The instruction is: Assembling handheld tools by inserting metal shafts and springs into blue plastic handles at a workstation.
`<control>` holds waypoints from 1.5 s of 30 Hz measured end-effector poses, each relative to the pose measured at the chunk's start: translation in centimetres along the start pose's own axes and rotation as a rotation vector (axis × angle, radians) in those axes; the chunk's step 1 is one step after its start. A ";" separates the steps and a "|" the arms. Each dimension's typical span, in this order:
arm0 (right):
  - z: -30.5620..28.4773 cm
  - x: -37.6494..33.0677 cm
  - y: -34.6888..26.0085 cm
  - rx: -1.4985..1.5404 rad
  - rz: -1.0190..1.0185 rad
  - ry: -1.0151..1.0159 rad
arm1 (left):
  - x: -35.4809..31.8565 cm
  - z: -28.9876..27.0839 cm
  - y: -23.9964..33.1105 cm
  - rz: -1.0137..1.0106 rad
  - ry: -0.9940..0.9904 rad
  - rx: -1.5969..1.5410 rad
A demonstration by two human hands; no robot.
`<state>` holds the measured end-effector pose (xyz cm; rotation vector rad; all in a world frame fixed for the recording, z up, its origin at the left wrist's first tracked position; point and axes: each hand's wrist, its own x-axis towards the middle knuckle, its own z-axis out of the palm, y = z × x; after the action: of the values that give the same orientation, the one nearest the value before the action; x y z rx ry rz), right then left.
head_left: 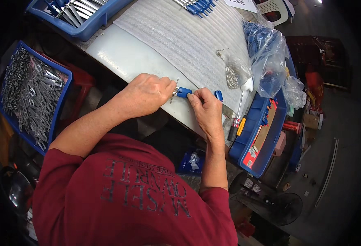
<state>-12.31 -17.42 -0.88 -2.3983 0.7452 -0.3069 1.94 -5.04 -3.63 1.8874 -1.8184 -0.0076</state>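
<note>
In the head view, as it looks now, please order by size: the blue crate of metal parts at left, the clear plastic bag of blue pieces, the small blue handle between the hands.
1. blue crate
2. clear plastic bag
3. small blue handle

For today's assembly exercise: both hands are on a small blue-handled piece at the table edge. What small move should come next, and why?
Probably press the blue handle further onto the thin metal blade. The left hand pinches the blade end, the right hand grips the handle, and metal shows between them.
</note>
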 end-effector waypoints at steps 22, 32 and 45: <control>0.6 -2.0 0.3 0.514 0.130 -0.025 | -0.5 -2.1 1.1 0.063 0.037 -0.175; -0.1 -3.5 -1.0 0.794 0.257 -0.042 | -0.7 -2.5 1.5 0.070 0.001 -0.177; 0.5 -4.4 -1.8 0.754 0.198 0.107 | -1.1 -3.3 2.7 0.077 0.013 -0.115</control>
<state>-14.93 -13.47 -0.41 -1.5983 0.7399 -0.5269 0.45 -2.74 -0.18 1.7342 -1.8410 -0.0714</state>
